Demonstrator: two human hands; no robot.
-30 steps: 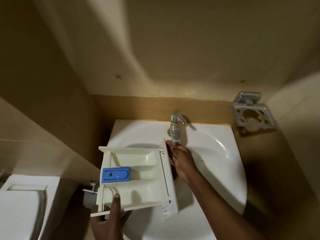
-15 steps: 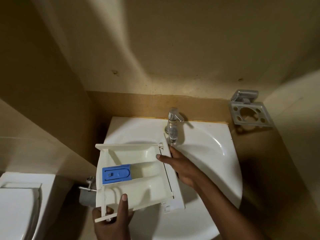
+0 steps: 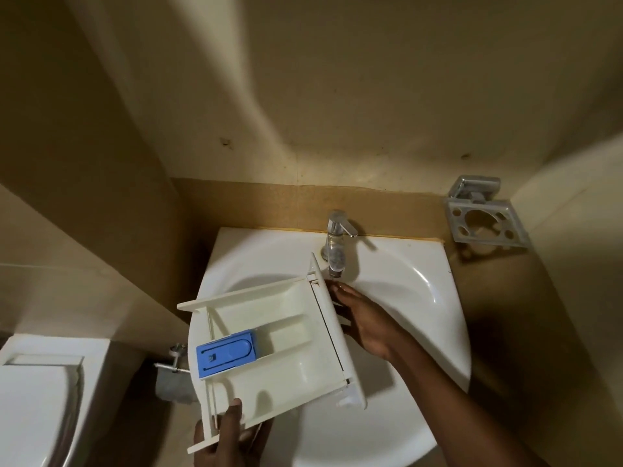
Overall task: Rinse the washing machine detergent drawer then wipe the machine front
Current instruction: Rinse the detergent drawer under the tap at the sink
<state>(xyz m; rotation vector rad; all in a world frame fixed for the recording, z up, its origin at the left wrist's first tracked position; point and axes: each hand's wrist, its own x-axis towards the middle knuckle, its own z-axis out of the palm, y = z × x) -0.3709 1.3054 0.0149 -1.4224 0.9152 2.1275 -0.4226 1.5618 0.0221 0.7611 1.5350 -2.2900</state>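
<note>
**Drawer held over the basin, one hand at each end**

The detergent drawer [image 3: 286, 332] is held tilted above the white sink [image 3: 421, 298], its open compartments facing up and the top corner of its front panel just beside the chrome tap [image 3: 335, 244]. The left hand [image 3: 226, 436] grips the near rear corner, with the thumb on top and the fingers underneath. The right hand [image 3: 364, 321] lies against the outer face of the front panel, but whether its fingers curl round the edge cannot be told. A blue insert [image 3: 226, 353] sits in the left compartment; it bears a small mark, too small to read. A metal holder [image 3: 485, 220] hangs on the wall to the right, and a white toilet [image 3: 33, 399] stands at the lower left.
</note>
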